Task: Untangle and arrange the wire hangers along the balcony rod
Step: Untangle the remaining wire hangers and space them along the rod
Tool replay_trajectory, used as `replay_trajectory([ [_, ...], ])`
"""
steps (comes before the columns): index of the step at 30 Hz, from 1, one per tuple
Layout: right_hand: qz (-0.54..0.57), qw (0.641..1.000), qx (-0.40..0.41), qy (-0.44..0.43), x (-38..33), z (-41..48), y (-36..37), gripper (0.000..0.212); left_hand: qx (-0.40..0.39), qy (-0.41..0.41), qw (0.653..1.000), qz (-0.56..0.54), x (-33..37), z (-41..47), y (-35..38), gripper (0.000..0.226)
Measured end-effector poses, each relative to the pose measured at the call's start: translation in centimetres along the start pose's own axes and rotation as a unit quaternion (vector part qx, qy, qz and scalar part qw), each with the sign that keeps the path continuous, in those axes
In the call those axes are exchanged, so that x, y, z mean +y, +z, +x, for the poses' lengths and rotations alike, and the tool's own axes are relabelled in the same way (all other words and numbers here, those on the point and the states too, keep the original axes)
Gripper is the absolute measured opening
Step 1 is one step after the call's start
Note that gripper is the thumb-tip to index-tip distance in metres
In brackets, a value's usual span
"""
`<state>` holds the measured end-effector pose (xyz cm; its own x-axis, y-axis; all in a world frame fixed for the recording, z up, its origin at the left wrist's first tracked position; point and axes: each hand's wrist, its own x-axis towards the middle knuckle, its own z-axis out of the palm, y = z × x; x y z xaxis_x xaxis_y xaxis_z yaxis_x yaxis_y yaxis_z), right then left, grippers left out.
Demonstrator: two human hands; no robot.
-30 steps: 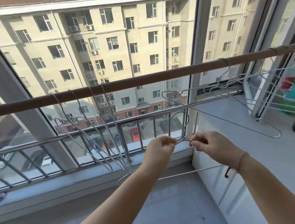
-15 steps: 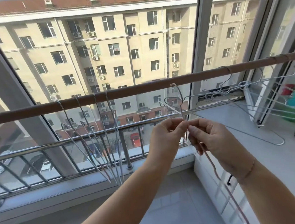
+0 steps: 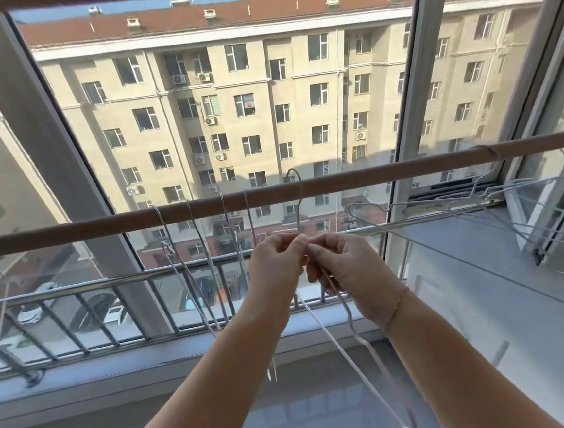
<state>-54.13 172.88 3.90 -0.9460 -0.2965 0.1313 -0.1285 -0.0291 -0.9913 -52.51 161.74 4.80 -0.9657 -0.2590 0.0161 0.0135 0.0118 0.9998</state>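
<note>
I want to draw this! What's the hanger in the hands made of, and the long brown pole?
The held hanger looks like thin metal wire with a pale coating, perhaps plastic: it is slim, whitish and bent into a hook. The brown pole is less sure: its matt, slightly uneven surface suggests wood or bamboo, though painted metal is possible.

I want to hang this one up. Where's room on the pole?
The rod is bare between the four hung hangers and the tangled bunch on the right, and also left of the four. It's crowded within those clusters.
</note>
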Motion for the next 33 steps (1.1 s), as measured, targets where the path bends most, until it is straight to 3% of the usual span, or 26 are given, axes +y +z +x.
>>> replay_trajectory([
  [7, 0.008, 0.999, -0.016, 0.046, 1.3, 0.2, 1.6, 0.02, 0.02, -0.048, 0.999, 0.005, -0.8, -0.3, -0.2, 0.022],
  [9, 0.005, 0.998, -0.027, 0.054, 1.7, 0.0, 1.2, 0.021, 0.016, -0.05, 0.998, 0.028, -0.8, -0.7, 0.2, 0.04],
  [11, -0.004, 0.998, -0.022, 0.058, 2.2, -0.3, 0.4, 0.02, 0.035, -0.016, 0.997, 0.067, -0.6, -1.4, 0.8, 0.061],
  [16, -0.042, 0.996, 0.064, 0.035, 2.5, -1.9, -3.9, 0.022, 0.051, 0.128, 0.982, 0.133, 0.9, -4.1, 3.7, 0.071],
  [19, -0.051, 0.991, 0.124, 0.014, 1.6, -2.9, -7.7, 0.02, 0.028, 0.182, 0.971, 0.154, 1.2, -4.9, 6.2, 0.071],
  [26, -0.039, 0.969, 0.237, -0.063, -0.2, -5.0, -18.3, 0.018, -0.076, 0.187, 0.965, 0.166, 1.4, -5.0, 14.4, 0.048],
  [33, -0.237, 0.901, 0.354, -0.086, 1.2, -5.6, -32.2, 0.018, -0.172, 0.105, 0.976, 0.082, 2.2, -4.2, 27.6, 0.037],
])
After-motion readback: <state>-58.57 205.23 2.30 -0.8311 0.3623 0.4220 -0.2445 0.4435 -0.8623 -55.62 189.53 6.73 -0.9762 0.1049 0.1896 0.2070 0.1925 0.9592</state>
